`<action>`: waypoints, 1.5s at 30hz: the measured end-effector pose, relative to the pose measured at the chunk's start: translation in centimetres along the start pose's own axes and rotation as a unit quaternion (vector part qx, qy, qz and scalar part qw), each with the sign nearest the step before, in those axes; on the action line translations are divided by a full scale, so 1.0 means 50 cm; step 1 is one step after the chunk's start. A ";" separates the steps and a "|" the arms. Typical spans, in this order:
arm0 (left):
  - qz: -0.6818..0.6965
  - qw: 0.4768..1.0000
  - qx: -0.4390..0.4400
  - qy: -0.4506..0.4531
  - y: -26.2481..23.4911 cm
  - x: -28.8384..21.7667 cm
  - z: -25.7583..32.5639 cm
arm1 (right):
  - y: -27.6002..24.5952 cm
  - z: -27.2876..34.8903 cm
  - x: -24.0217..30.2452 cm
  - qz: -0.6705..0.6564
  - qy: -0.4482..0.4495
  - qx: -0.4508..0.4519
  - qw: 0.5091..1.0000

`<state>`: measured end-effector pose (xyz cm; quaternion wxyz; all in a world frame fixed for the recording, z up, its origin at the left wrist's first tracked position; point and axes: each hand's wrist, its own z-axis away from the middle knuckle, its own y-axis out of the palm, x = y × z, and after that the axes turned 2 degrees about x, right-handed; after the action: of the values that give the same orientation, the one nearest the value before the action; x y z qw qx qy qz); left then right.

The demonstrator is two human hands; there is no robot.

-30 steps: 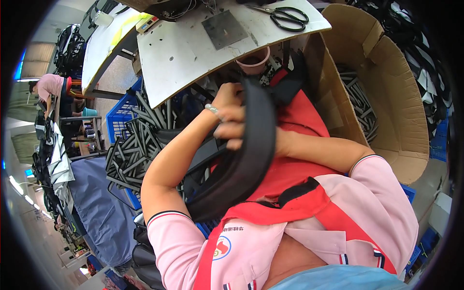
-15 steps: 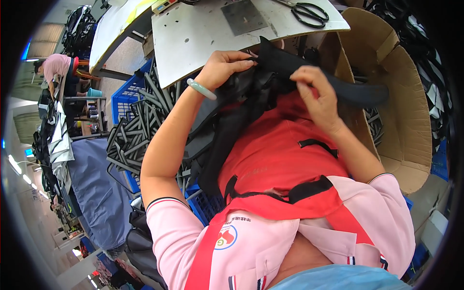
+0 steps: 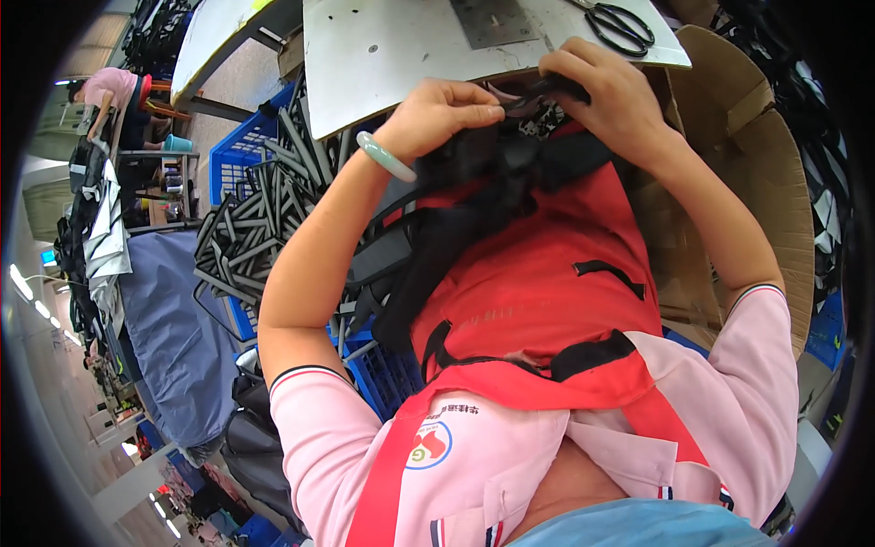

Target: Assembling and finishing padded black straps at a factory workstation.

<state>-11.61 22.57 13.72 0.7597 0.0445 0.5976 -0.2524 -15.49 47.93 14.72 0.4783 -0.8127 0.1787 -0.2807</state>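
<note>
Black fabric with straps lies bunched over my red apron, below the table edge. My left hand, a pale green bangle on its wrist, pinches a dark edge of it between thumb and fingers. To the right, my right hand is raised close to the table edge, its fingers curled round a black strap. Part of the strap spans the gap between the two hands. Blur and the fingers hide the exact grip and the fabric's full shape.
On the white table are a metal plate and black-handled scissors. Grey strips heap over a blue basket at my left. A cardboard box stands right. Far left, a person bends over.
My right hand has moved up and forward to the table edge and closed on the strap. The black piece that stretched right toward the box has dropped back nearer my lap.
</note>
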 end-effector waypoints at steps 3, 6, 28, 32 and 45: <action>-0.008 1.000 -0.013 0.017 -0.025 0.006 -0.001 | -0.037 0.030 0.056 -0.073 -0.090 0.075 0.990; 0.008 0.999 -0.018 0.032 -0.025 -0.003 0.001 | -0.105 0.021 0.080 -0.398 0.029 0.357 0.845; 0.211 0.976 -0.020 0.041 -0.078 -0.099 -0.104 | -0.035 -0.136 -0.089 -0.589 0.221 0.140 0.765; 0.251 0.966 -0.042 0.053 -0.103 -0.082 -0.151 | -0.002 -0.171 -0.129 -0.555 0.227 0.132 0.789; 0.328 0.941 -0.069 0.044 -0.130 -0.074 -0.195 | 0.027 -0.217 -0.162 -0.558 0.210 0.078 0.799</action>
<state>-23.66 21.76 15.92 0.7743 0.1966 0.5990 0.0544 -28.60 44.47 15.39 0.2513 -0.6526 -0.2323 -0.6760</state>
